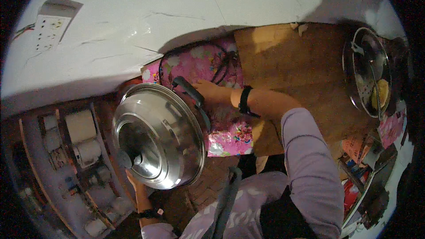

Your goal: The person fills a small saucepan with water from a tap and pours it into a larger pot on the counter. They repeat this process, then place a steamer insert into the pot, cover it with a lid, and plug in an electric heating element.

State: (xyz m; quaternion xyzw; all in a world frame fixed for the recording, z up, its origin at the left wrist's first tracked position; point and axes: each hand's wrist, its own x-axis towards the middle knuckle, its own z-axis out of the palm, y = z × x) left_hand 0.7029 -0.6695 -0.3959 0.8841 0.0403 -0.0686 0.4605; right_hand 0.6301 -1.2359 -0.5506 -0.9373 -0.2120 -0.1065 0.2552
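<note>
A large stainless steel pot [187, 139] with a shiny domed lid [156, 116] is before me on the left. It looks tilted, and its dark lid knob [124, 159] points to the lower left. My right hand [211, 89] is at the black side handle [191, 93], on the pot's right; the handle hides part of my grip. On the opposite side, my left hand [134, 181] holds the pot's lower left edge, its fingers mostly hidden behind the lid. What carries the pot's weight underneath is out of sight.
Pink floral sheeting [232, 139] covers the table end, with a black cable [224, 68] on it. A brown board [292, 73] lies alongside. Farther right is a metal basin [368, 69] with a utensil. Stocked shelves [79, 159] stand left; a wall socket panel [49, 31] is above.
</note>
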